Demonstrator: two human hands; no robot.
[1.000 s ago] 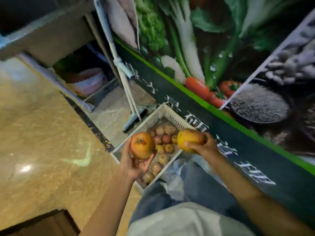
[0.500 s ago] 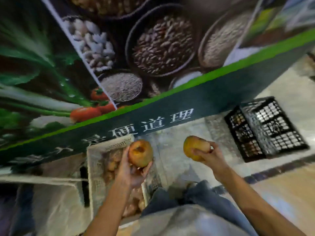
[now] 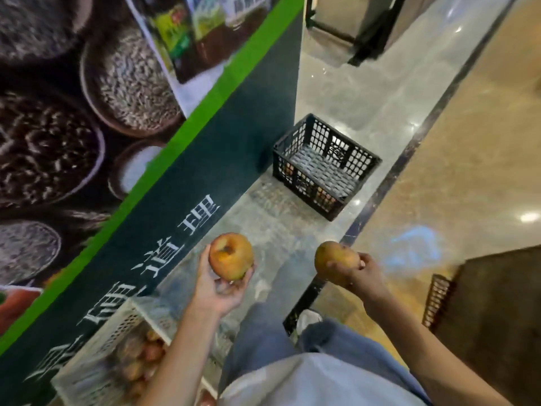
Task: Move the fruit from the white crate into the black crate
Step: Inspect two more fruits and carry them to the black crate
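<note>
Glossy marble floor (image 3: 351, 83); black lattice plastic crate (image 3: 325, 165) well ahead. Left hand (image 3: 219, 288) cups a round reddish-orange fruit (image 3: 230, 255), right hand (image 3: 358, 273) grips a yellow-brown fruit (image 3: 333, 260); white perforated crate (image 3: 117, 332) below left.

Place: a grocery shop.
Wall: a big banner (image 3: 205, 177) printed with bowls of grain and vegetables.
Floor: polished stone floor (image 3: 336, 92).
Stock: fruit (image 3: 146, 354) in a white crate (image 3: 117, 332); a black crate (image 3: 310, 186) well apart.

Red-orange apple (image 3: 230, 256) and yellow-brown fruit (image 3: 333, 260) held aloft, well apart. Farther ahead, black crate (image 3: 307, 186) upright, possibly orange fruit (image 3: 323, 197) low inside. At lower left, white crate (image 3: 117, 332), blurred, holding small reddish fruit (image 3: 146, 353).
</note>
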